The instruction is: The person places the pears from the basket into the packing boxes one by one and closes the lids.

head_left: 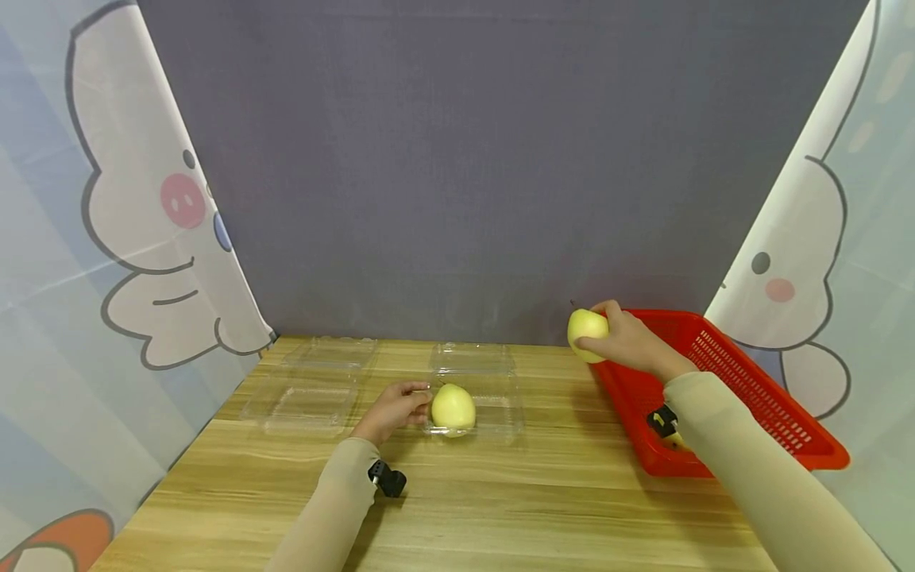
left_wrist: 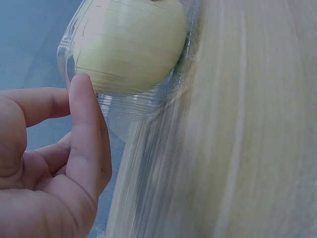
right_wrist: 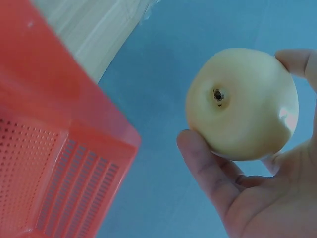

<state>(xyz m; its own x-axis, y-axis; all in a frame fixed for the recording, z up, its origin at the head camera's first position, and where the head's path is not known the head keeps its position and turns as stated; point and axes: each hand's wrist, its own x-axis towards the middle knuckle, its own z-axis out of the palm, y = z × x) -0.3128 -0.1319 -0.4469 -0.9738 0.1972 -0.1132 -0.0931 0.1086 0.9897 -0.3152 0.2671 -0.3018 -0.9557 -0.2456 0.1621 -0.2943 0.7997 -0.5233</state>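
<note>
At the table's middle, a clear plastic clamshell box point(head_left: 493, 409) lies with its lid folded back, a round yellow pear point(head_left: 453, 408) in the left part of its base. My left hand point(head_left: 395, 411) pinches the box's left edge between thumb and fingers point(left_wrist: 84, 114), beside that pear. Over the left rim of the red basket point(head_left: 629, 421), my right hand point(head_left: 629, 342) grips a second yellow pear point(head_left: 588, 334). This pear's dark, dimpled end point(right_wrist: 218, 94) faces the right wrist camera. Part of another pear point(head_left: 675, 441) shows inside the basket, mostly covered by my right forearm.
Another opened clear clamshell box point(head_left: 307, 405) lies on the left of the wooden table point(head_left: 457, 508). A grey cloth wall point(head_left: 457, 175) rises behind the table. Printed curtains point(head_left: 43, 318) hang at both sides.
</note>
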